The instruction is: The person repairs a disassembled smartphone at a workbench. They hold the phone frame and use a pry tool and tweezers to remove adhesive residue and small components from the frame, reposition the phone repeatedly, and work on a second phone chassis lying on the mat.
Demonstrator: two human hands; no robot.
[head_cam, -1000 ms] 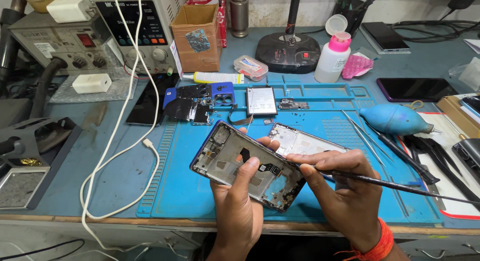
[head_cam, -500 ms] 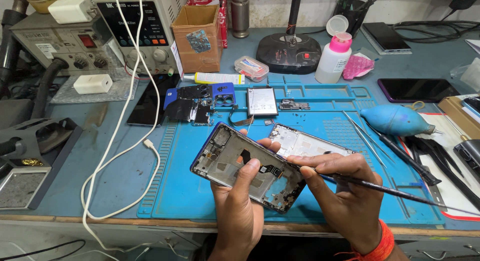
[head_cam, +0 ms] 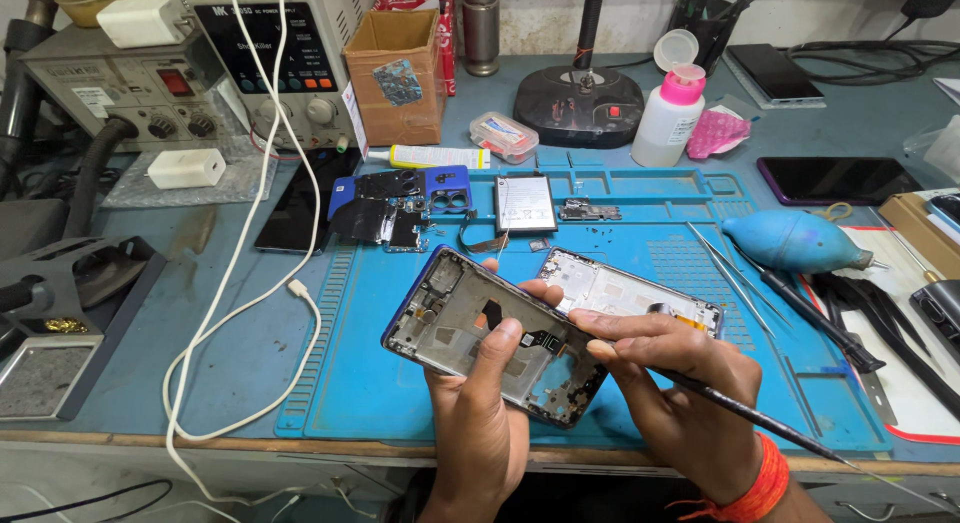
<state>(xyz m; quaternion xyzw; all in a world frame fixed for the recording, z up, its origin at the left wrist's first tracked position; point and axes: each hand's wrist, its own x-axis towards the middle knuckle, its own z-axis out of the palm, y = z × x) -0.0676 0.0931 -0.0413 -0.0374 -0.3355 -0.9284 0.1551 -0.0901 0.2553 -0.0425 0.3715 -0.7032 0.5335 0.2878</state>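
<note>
— What do your hands have just now?

— Your left hand [head_cam: 480, 403] grips the opened phone frame [head_cam: 495, 335] from below, thumb pressed on its inner face, holding it tilted above the blue work mat [head_cam: 400, 383]. Your right hand [head_cam: 680, 393] pinches a thin black tool [head_cam: 760, 421] like a pen, its tip touching the frame's right side.

— And around you?

— Just behind your right hand a detached phone panel [head_cam: 625, 291] lies on the mat. Farther back sit a small battery [head_cam: 524, 204] and dismantled blue phone parts [head_cam: 400, 205]. To the right lie tweezers [head_cam: 725, 273] and a blue air blower [head_cam: 800, 241]; a white cable [head_cam: 235, 313] loops at left.
</note>
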